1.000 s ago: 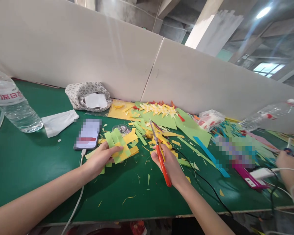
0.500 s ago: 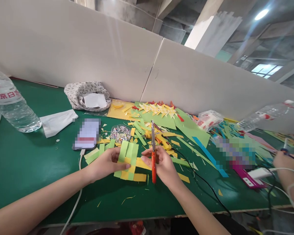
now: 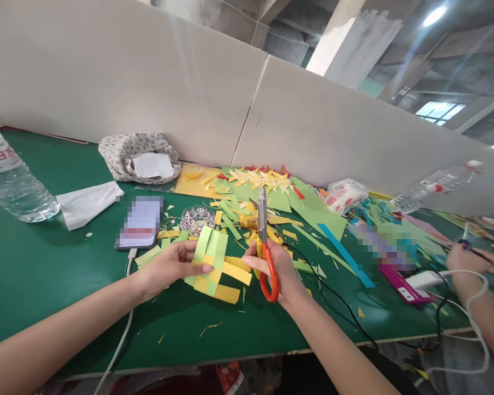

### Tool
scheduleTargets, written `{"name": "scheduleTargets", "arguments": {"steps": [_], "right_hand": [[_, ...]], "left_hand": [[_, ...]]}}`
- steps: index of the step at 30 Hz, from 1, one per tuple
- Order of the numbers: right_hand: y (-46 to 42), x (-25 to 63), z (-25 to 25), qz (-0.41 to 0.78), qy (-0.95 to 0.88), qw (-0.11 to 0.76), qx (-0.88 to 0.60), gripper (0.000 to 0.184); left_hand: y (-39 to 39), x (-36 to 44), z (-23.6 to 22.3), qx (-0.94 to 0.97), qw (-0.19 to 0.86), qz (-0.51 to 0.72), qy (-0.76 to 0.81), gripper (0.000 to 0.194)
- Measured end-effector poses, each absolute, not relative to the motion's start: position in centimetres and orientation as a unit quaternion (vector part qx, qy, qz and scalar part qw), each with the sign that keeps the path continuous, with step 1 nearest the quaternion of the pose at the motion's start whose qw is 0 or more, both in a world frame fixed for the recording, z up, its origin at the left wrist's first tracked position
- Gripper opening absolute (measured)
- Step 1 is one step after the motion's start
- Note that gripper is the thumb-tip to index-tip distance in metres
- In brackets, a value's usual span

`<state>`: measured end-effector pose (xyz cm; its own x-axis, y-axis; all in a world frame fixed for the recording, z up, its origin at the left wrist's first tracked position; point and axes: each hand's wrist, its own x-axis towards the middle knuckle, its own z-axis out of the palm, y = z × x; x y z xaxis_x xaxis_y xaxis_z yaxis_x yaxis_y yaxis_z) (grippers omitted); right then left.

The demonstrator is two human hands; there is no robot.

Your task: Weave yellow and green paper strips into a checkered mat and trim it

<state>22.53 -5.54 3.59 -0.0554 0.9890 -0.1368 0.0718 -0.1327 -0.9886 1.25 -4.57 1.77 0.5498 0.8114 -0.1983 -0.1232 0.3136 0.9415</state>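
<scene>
Between thumb and fingers, my left hand pinches a weave of green and yellow paper strips, held just over the green tabletop. Yellow strip ends stick out of it to the right. My right hand has scissors with orange-red handles hung on it, blades pointing away from me. Its thumb and fingertips are at the end of an upper yellow strip; whether they grip that strip, I cannot tell. Behind the hands lie loose paper scraps, a yellow glue gun and a clear case of googly eyes.
A phone on a white cable lies left, near a water bottle. Finished-looking yellow paper fish rest on green sheets at the back. A black cord runs right. Another person's hands work at the far right, beside a magenta power strip.
The scissors have turned in my right hand, so their handle loop now faces me. The yellow strip ends have swung out and spread apart. The whole view has shifted slightly.
</scene>
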Motion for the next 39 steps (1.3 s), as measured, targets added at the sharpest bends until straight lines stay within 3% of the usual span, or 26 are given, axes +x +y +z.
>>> {"name": "scheduleTargets", "arguments": {"steps": [5, 9, 16, 23, 26, 32, 35, 39], "right_hand": [[-5.5, 22.8, 3.9, 0.53, -0.467, 0.463, -0.535, 0.034], [-5.8, 22.4, 3.6, 0.571, -0.446, 0.425, -0.543, 0.036], [-6.3, 21.6, 3.3, 0.594, -0.449, 0.415, -0.523, 0.042], [-5.8, 22.6, 2.5, 0.439, -0.54, 0.377, -0.612, 0.038], [-5.7, 23.2, 2.9, 0.294, -0.623, 0.313, -0.653, 0.035], [-5.8, 24.5, 3.4, 0.024, -0.719, 0.099, -0.688, 0.026], [-5.7, 25.2, 3.4, -0.026, -0.717, 0.023, -0.696, 0.026], [-5.7, 26.4, 4.4, -0.013, -0.689, -0.097, -0.718, 0.032]], "left_hand": [[-4.2, 0.9, 1.1, 0.498, 0.656, 0.4, 0.402, 0.014], [-4.2, 0.5, 0.9, 0.547, 0.574, 0.469, 0.388, 0.004], [-4.5, 0.3, 0.6, 0.711, 0.431, 0.42, 0.364, 0.033], [-4.1, -0.1, 0.4, 0.716, 0.355, 0.42, 0.43, 0.043], [-4.3, -0.1, 1.1, 0.718, 0.344, 0.417, 0.438, 0.035], [-4.3, 0.2, 1.1, 0.807, 0.293, 0.283, 0.428, 0.028], [-4.0, 0.3, 0.0, 0.841, 0.231, 0.253, 0.418, 0.04], [-3.6, 0.2, -0.7, 0.855, 0.213, 0.229, 0.414, 0.037]]}}
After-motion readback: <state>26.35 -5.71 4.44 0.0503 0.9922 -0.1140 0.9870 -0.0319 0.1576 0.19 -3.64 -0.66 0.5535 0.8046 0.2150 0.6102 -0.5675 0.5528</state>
